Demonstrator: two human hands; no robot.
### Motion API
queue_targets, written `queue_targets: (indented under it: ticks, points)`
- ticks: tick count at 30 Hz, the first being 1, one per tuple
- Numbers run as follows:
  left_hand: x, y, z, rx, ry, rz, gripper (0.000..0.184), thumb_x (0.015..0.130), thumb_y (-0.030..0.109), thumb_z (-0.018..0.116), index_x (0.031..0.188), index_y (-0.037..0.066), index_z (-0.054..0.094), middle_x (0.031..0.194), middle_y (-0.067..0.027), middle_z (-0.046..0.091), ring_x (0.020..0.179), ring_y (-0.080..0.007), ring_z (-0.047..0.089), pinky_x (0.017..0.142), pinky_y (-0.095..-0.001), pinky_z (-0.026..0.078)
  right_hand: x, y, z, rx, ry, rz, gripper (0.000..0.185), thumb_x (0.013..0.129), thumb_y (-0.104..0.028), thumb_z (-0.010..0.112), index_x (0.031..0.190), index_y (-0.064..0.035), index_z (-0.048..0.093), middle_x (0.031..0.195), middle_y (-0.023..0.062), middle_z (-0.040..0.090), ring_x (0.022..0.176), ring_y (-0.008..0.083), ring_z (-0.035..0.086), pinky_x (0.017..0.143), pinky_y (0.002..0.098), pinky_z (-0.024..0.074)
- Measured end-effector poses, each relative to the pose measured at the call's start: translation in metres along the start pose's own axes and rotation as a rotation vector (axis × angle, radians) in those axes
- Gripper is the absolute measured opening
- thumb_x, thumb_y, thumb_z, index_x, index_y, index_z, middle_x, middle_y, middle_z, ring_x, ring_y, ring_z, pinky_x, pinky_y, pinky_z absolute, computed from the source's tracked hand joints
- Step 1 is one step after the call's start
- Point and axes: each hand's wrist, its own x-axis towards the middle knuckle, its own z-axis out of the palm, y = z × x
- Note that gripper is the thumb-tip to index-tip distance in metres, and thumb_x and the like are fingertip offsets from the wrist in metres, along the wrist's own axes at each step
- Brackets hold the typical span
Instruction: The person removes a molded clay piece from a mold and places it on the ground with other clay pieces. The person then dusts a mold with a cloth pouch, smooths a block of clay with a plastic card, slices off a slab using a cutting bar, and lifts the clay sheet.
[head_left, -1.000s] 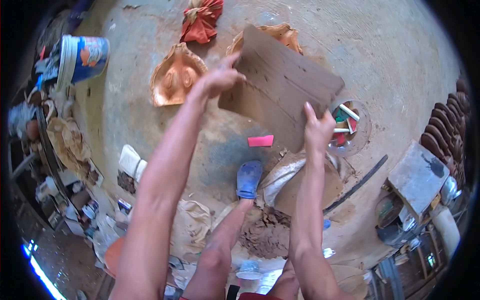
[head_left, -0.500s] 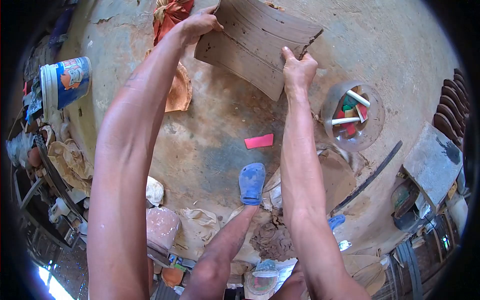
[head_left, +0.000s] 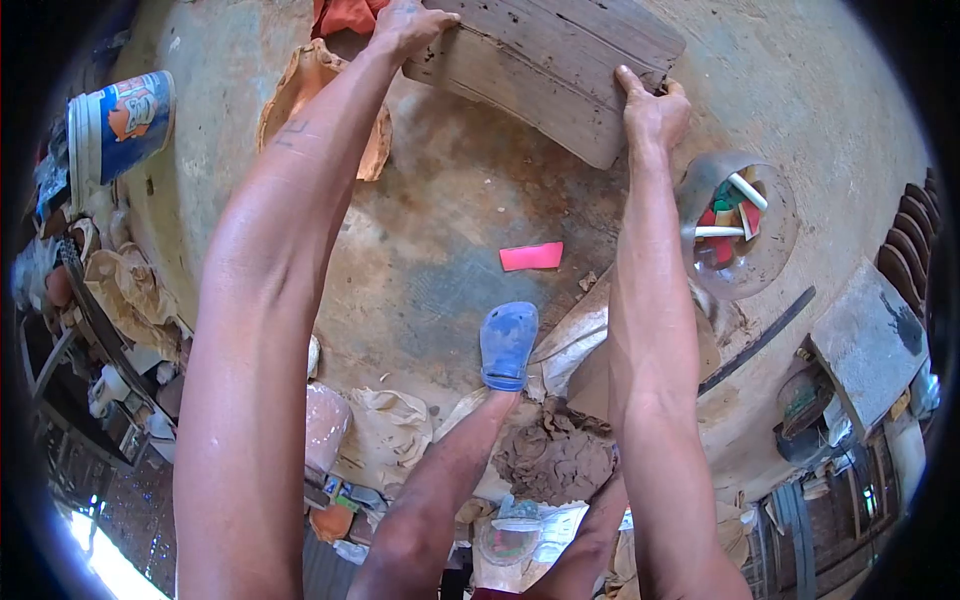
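A broad grey-brown clay slab [head_left: 550, 75] with lines along its surface is stretched between my hands at the top of the view, its far part cut off by the frame. My left hand [head_left: 408, 27] grips its left edge. At the near right corner my right hand [head_left: 655, 110] is closed on it, thumb on top and fingers partly hidden. Beneath my left forearm stands an orange-brown clay piece with a ragged rim [head_left: 374, 150]. Red cloth [head_left: 345, 15] lies close to my left hand. A clear round bowl [head_left: 790, 235] with coloured pieces and white sticks is right of my right wrist.
A pink strip [head_left: 531, 256] lies on the floor ahead of my blue clog [head_left: 508, 345]. Lumpy wet clay [head_left: 555, 460] is heaped by my legs. At left is a white-and-blue bucket [head_left: 135, 120]; at right, a dark strip [head_left: 758, 340] and a grey board [head_left: 870, 320].
Both hands have carried the clay slab forward and to the right, and it looks flatter, less curved. More of the orange-brown clay piece shows now.
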Motion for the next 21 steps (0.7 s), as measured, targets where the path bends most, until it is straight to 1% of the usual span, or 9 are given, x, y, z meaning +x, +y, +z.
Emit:
queue_targets:
  ticks: [1, 2, 5, 7, 10, 12, 14, 18, 21]
  points:
    - [-0.001, 0.008, -0.009, -0.089, -0.183, -0.057, 0.084, 0.082, 0.02, 0.082, 0.155, 0.002, 0.045, 0.14, -0.0245, 0.064, 0.125, -0.0357, 0.065, 0.106, -0.0437, 0.052, 0.001, 0.009, 0.006, -0.02, 0.085, -0.029, 0.063, 0.074, -0.039, 0.093, 0.117, 0.0028, 0.073, 0.114, 0.0239, 0.075, 0.11, 0.038, 0.071, 0.099, 0.046, 0.0525]
    - [-0.007, 0.017, -0.01, -0.089, -0.184, -0.064, 0.084, 0.082, 0.02, 0.082, 0.155, 0.002, 0.045, 0.14, -0.0245, 0.064, 0.125, -0.0357, 0.065, 0.106, -0.0437, 0.052, 0.001, 0.018, 0.012, -0.041, 0.168, -0.055, 0.069, 0.073, -0.041, 0.093, 0.122, 0.0025, 0.071, 0.117, 0.024, 0.073, 0.115, 0.038, 0.069, 0.101, 0.0455, 0.0511]
    - [-0.03, 0.012, 0.002, 0.429, 0.14, -0.097, 0.102, 0.086, 0.039, 0.081, 0.165, 0.007, 0.025, 0.165, -0.0305, 0.03, 0.147, -0.0482, 0.038, 0.122, -0.0509, 0.034, -0.026, 0.021, 0.002, -0.035, 0.216, -0.164, 0.057, 0.08, -0.036, 0.089, 0.118, 0.0012, 0.069, 0.107, 0.0192, 0.07, 0.105, 0.0365, 0.066, 0.094, 0.046, 0.0504]
    - [-0.036, -0.022, 0.011, 0.333, 0.29, 0.05, 0.097, 0.087, 0.037, 0.08, 0.164, 0.008, 0.028, 0.162, -0.0282, 0.036, 0.147, -0.0464, 0.039, 0.121, -0.05, 0.035, -0.068, 0.01, -0.023, -0.047, 0.217, -0.27, 0.033, 0.087, -0.026, 0.082, 0.103, -0.0005, 0.069, 0.094, 0.0148, 0.067, 0.088, 0.033, 0.064, 0.081, 0.0465, 0.0501]
    - [-0.105, -0.003, -0.002, 0.254, 0.239, 0.114, 0.099, 0.088, 0.039, 0.078, 0.167, 0.011, 0.026, 0.169, -0.0246, 0.029, 0.154, -0.0447, 0.031, 0.125, -0.048, 0.031, -0.14, 0.048, -0.033, -0.105, -0.075, -0.245, 0.034, 0.087, -0.028, 0.082, 0.1, -0.0001, 0.068, 0.092, 0.0162, 0.067, 0.085, 0.0347, 0.067, 0.079, 0.0485, 0.0517]
    - [-0.184, 0.023, 0.0, 0.276, 0.421, 0.186, 0.06, 0.095, 0.01, 0.071, 0.152, 0.006, 0.051, 0.138, -0.0144, 0.065, 0.118, -0.0242, 0.067, 0.102, -0.0394, 0.053, -0.189, 0.083, -0.029, -0.272, -0.263, -0.008, 0.052, 0.084, -0.035, 0.086, 0.114, 0.0011, 0.064, 0.1, 0.0206, 0.069, 0.097, 0.0402, 0.069, 0.086, 0.0503, 0.0537]
    - [-0.261, 0.024, 0.004, 0.06, 0.252, -0.047, 0.064, 0.096, 0.014, 0.072, 0.154, 0.006, 0.049, 0.143, -0.0156, 0.062, 0.118, -0.025, 0.066, 0.098, -0.039, 0.055, -0.226, 0.123, -0.021, -0.45, -0.282, 0.138, 0.079, 0.073, -0.045, 0.093, 0.127, -0.0011, 0.055, 0.122, 0.0252, 0.061, 0.11, 0.0449, 0.064, 0.095, 0.0536, 0.0521]
    - [-0.386, 0.06, 0.01, -0.319, -0.001, -0.488, 0.065, 0.096, 0.006, 0.07, 0.156, 0.007, 0.047, 0.149, -0.0143, 0.058, 0.117, -0.0218, 0.067, 0.094, -0.0345, 0.056, -0.259, 0.139, 0.0, -0.501, -0.151, 0.015, 0.076, 0.064, -0.041, 0.099, 0.114, -0.0035, 0.055, 0.114, 0.0205, 0.058, 0.108, 0.0422, 0.061, 0.097, 0.0528, 0.0497]
    - [-0.426, 0.092, 0.003, -0.389, -0.088, -0.553, 0.062, 0.097, 0.002, 0.067, 0.156, 0.006, 0.047, 0.148, -0.0141, 0.059, 0.115, -0.0199, 0.068, 0.095, -0.0331, 0.056, -0.256, 0.135, 0.005, -0.204, -0.194, -0.081, 0.06, 0.071, -0.025, 0.095, 0.112, -0.0046, 0.055, 0.109, 0.0191, 0.06, 0.108, 0.0404, 0.06, 0.094, 0.0526, 0.0486]
